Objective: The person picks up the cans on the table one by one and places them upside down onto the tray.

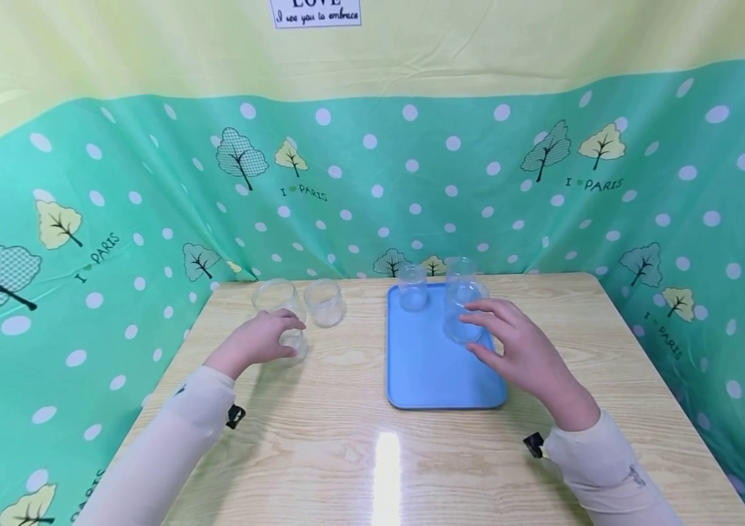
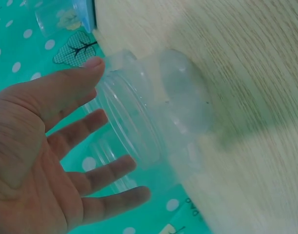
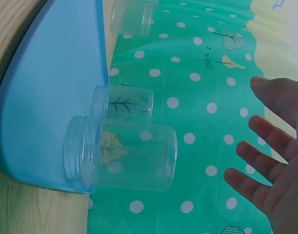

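My left hand [image 1: 257, 341] hovers with its thumb and fingers parted around the top of a small clear plastic jar [image 1: 295, 349] on the left of the table. In the left wrist view the fingers are spread beside a jar's threaded rim [image 2: 131, 117]. Two more clear jars, a wide one [image 1: 275, 292] and a smaller one [image 1: 325, 310], stand just behind. On the right, my right hand [image 1: 524, 351] holds nothing, its fingers apart beside a large clear jar [image 3: 134, 156]. That jar stands mouth down on the blue tray [image 1: 412, 380].
Two smaller clear jars stand at the tray's back, one to the left [image 1: 413, 296] and one to the right [image 1: 461, 269]. The wooden table [image 1: 320, 453] meets a green dotted cloth [image 1: 359, 197] at the back and sides.
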A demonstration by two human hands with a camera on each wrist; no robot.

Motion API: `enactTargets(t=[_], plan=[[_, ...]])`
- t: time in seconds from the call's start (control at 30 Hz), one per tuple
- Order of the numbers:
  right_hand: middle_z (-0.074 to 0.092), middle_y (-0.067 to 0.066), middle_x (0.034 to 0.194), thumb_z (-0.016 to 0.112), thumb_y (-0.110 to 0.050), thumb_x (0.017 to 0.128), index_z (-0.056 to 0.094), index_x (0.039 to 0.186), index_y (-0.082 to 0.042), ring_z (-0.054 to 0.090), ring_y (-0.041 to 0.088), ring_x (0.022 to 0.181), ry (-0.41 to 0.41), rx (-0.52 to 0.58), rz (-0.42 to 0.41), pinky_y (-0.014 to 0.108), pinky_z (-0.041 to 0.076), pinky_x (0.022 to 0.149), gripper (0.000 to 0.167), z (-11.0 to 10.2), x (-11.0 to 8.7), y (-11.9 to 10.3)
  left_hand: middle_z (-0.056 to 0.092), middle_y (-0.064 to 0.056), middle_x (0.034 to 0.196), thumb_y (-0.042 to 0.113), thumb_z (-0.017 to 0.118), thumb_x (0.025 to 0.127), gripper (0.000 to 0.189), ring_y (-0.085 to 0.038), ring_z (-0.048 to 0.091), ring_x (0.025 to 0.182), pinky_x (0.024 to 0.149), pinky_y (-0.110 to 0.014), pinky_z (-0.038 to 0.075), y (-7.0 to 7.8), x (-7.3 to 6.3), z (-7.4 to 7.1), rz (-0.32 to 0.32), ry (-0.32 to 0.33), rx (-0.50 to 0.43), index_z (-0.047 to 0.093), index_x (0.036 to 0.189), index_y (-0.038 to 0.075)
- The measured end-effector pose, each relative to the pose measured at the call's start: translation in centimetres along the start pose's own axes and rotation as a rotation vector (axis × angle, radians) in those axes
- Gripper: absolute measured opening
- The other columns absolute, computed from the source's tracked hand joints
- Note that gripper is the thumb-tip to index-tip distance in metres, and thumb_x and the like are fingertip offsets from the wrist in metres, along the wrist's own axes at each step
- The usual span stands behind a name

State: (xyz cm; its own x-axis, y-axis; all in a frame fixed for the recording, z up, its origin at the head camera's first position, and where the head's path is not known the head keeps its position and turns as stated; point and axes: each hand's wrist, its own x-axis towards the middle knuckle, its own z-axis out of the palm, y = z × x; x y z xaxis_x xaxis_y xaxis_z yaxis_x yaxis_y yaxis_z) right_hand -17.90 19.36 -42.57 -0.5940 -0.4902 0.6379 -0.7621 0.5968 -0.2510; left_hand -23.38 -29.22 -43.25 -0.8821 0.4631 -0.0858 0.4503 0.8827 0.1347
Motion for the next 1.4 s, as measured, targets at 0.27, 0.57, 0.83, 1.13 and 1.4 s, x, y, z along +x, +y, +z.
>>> enactTargets(t=[0.27, 0.57, 0.83, 1.13, 1.4], plan=[[0.061, 0.008, 0.137, 0.09, -0.012, 0.077, 0.069, 0.128, -0.014, 0.055, 0.029, 0.129, 0.003, -0.007, -0.005, 0.034, 0.048, 0.105, 0.055, -0.05, 0.05, 0.01, 0.061, -0.016, 0.131, 0.017, 0.086, 0.08, 0.046, -0.038, 0.06, 0.114, 0.101, -0.056, 0.048, 0.08, 0.12, -0.13, -0.008, -0.015, -0.008, 0.073, 0.124, 0.009], [0.06, 0.008, 0.138, 0.09, -0.013, 0.077, 0.069, 0.127, -0.013, 0.054, 0.029, 0.13, -0.008, -0.013, -0.006, 0.042, 0.05, 0.102, 0.054, -0.05, 0.14, -0.04, 0.061, -0.015, 0.127, 0.009, 0.089, 0.075, 0.05, -0.034, 0.06, 0.111, 0.099, -0.055, 0.047, -0.04, 0.11, -0.09, 0.001, -0.033, -0.019, 0.074, 0.123, 0.008], [0.06, 0.008, 0.138, 0.09, -0.012, 0.078, 0.069, 0.127, -0.014, 0.054, 0.029, 0.13, -0.01, -0.007, -0.002, 0.042, 0.05, 0.102, 0.053, -0.13, 0.21, -0.15, 0.061, -0.016, 0.128, 0.008, 0.089, 0.075, 0.05, -0.034, 0.062, 0.112, 0.104, -0.061, 0.043, -0.1, 0.02, -0.37, 0.016, -0.04, -0.028, 0.074, 0.123, 0.008], [0.06, 0.008, 0.138, 0.09, -0.013, 0.078, 0.07, 0.126, -0.013, 0.054, 0.029, 0.13, -0.023, -0.007, 0.006, 0.045, 0.051, 0.101, 0.051, -0.12, 0.05, -0.08, 0.06, -0.016, 0.133, 0.007, 0.088, 0.076, 0.049, -0.036, 0.061, 0.118, 0.109, -0.066, 0.038, 0.12, 0.0, -0.43, 0.024, -0.068, -0.029, 0.073, 0.123, 0.009], [0.061, 0.008, 0.137, 0.09, -0.013, 0.078, 0.07, 0.125, -0.013, 0.056, 0.028, 0.128, -0.025, -0.005, 0.004, 0.042, 0.052, 0.1, 0.05, -0.16, -0.02, -0.15, 0.06, -0.018, 0.138, 0.006, 0.087, 0.077, 0.05, -0.039, 0.058, 0.126, 0.111, -0.072, 0.034, -0.06, 0.04, -0.22, 0.023, -0.086, -0.019, 0.072, 0.125, 0.01]])
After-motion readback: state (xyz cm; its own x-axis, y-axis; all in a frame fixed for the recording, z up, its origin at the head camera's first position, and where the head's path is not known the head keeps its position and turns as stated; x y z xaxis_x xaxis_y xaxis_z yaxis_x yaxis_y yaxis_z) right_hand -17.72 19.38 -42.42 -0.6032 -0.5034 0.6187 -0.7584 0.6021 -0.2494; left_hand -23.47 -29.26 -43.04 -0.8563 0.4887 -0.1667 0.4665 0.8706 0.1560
